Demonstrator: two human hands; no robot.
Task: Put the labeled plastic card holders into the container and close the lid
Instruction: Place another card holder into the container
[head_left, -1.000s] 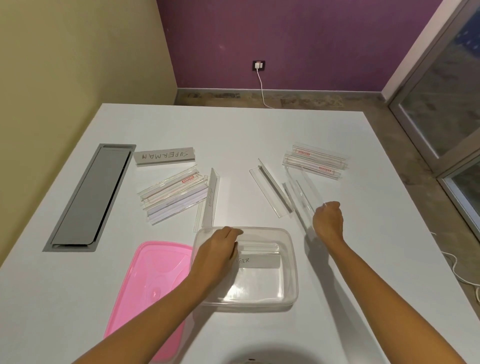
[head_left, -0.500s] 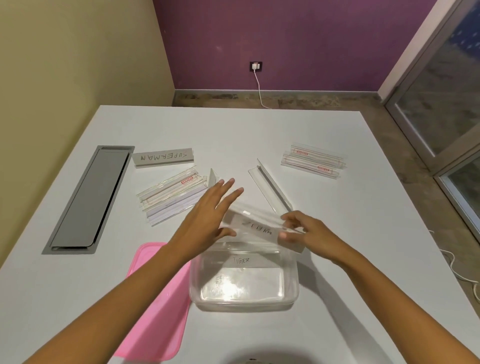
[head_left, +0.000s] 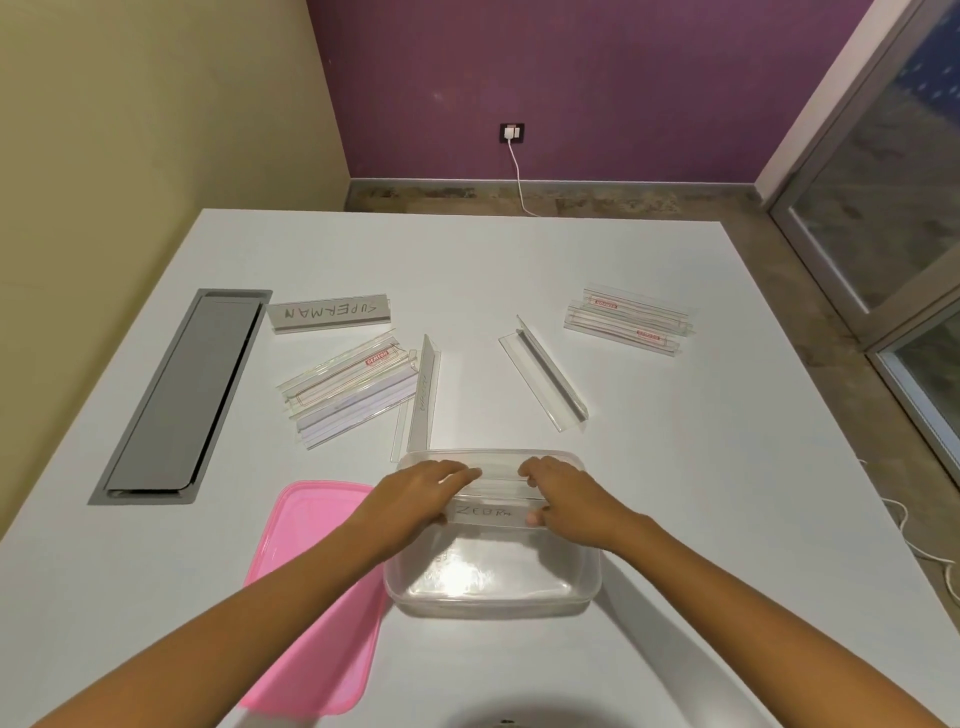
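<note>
A clear plastic container (head_left: 493, 592) sits near the table's front edge. Inside its far half, my left hand (head_left: 415, 499) and my right hand (head_left: 566, 499) hold the two ends of a clear card holder labeled ZEBRA (head_left: 488, 512). A pink lid (head_left: 311, 597) lies to the container's left, partly under my left forearm. More holders lie on the table: one labeled SUPERMAN (head_left: 330, 312), a stack with red stickers (head_left: 348, 395), an upright one (head_left: 423, 400) just behind the container, an angled one (head_left: 543, 379), and a pair at the far right (head_left: 628, 322).
A grey cable hatch (head_left: 182, 395) is set into the white table (head_left: 727, 467) at the left. A wall socket with a white cord (head_left: 511, 133) is on the purple wall. A glass door stands at the right.
My right hand picked up the ZEBRA holder from the right of the container and carried it over. Both hands have now lowered it into the container's far half.
</note>
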